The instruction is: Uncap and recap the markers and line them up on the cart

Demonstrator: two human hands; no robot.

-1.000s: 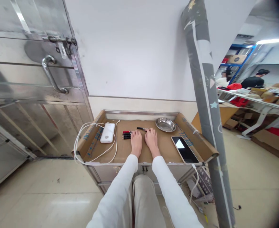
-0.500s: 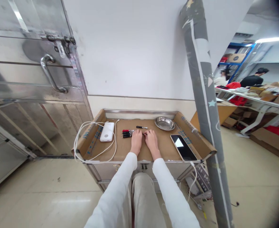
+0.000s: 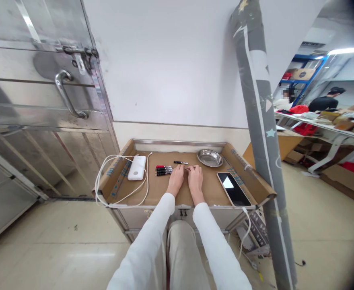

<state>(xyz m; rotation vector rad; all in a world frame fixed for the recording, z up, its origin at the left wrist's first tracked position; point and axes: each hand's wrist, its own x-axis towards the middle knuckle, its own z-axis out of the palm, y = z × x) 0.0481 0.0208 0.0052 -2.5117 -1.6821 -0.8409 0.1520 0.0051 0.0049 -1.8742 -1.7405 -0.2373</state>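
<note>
My left hand (image 3: 175, 179) and my right hand (image 3: 195, 179) are close together over the middle of the cardboard-lined table top (image 3: 159, 193). The fingers of both are pinched toward each other at a small, thin item, too hidden to name. Just left of my left hand lies a row of several marker pens (image 3: 164, 171), one red at the back and the others black. Another black marker pen (image 3: 180, 162) lies by itself a little beyond my fingertips.
A steel bowl (image 3: 210, 158) stands at the back right, with a phone (image 3: 233, 190) nearer the front. At left lie a white power bank (image 3: 136, 168) and its looped cable. A grey patterned roll (image 3: 266, 133) leans beside the table. Two people sit farther right.
Both hands have shifted slightly right, away from the row of marker pens, and more of the row shows. The small item remains between the fingers.
</note>
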